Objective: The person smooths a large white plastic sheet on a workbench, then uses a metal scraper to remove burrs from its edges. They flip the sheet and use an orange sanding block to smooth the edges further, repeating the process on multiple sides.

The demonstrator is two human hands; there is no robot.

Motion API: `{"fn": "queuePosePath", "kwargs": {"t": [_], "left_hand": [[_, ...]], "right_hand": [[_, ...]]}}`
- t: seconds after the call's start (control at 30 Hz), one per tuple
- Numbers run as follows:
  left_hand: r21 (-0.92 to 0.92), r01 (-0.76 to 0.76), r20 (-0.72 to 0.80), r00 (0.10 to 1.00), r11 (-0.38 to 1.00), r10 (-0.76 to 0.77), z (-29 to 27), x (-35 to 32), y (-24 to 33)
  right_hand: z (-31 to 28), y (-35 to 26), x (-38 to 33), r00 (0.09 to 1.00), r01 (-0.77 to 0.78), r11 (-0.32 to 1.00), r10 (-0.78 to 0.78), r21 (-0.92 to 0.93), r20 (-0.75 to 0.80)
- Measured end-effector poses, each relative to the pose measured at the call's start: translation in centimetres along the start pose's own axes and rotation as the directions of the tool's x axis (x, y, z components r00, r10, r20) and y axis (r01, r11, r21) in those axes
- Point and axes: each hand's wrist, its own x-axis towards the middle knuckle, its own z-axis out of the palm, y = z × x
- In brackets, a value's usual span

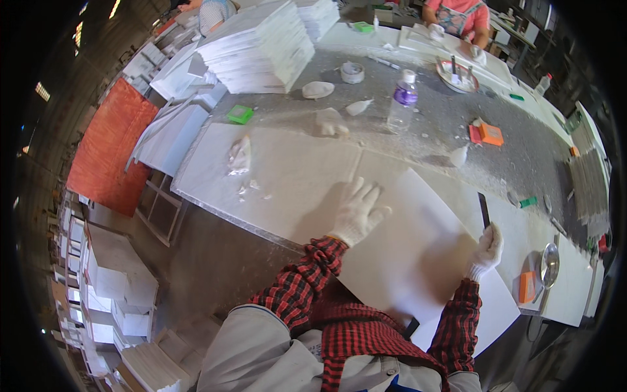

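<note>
A large white sheet point(418, 248) lies tilted on top of pale stone tiles point(287, 170) on the workbench. My left hand point(358, 210), in a white glove, rests flat with fingers spread on the sheet's upper left edge. My right hand point(487, 247), also gloved, is closed on a thin dark strip-like tool point(484, 210) that stands against the sheet's right edge. Both sleeves are red and black plaid.
A plastic water bottle point(402, 99), tape roll point(352, 72), green block point(240, 114), orange blocks point(490, 133), white lumps and a metal dish point(457, 75) sit on the grey bench. A tile stack point(258, 49) stands at the far left. Another person point(457, 16) works at the far end.
</note>
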Motion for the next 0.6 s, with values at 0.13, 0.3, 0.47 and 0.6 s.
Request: {"fn": "queuePosePath", "kwargs": {"t": [0.13, 0.3, 0.47, 0.6], "left_hand": [[-0.112, 0.136, 0.015, 0.991, 0.984, -0.136, -1.9, 1.0, 2.9], [-0.495, 0.196, -0.067, 0.963, 0.846, -0.262, 1.0, 2.4, 3.2], [-0.631, 0.208, -0.052, 0.950, 0.747, -0.309, 0.3, 2.0, 2.7], [-0.842, 0.343, 0.166, 0.899, 0.417, -0.404, -0.7, 2.2, 2.8]], "right_hand": [[2.5, 0.3, -2.9, 0.989, -0.135, 0.977, 0.123, 0.165, 0.082], [6.4, -8.2, -6.5, 0.941, -0.279, 0.930, 0.214, 0.240, 0.261], [7.1, -12.3, -7.0, 0.891, -0.332, 0.906, 0.211, 0.261, 0.403], [7.0, -13.6, -7.4, 0.830, -0.410, 0.894, 0.284, 0.180, 0.480]]}}
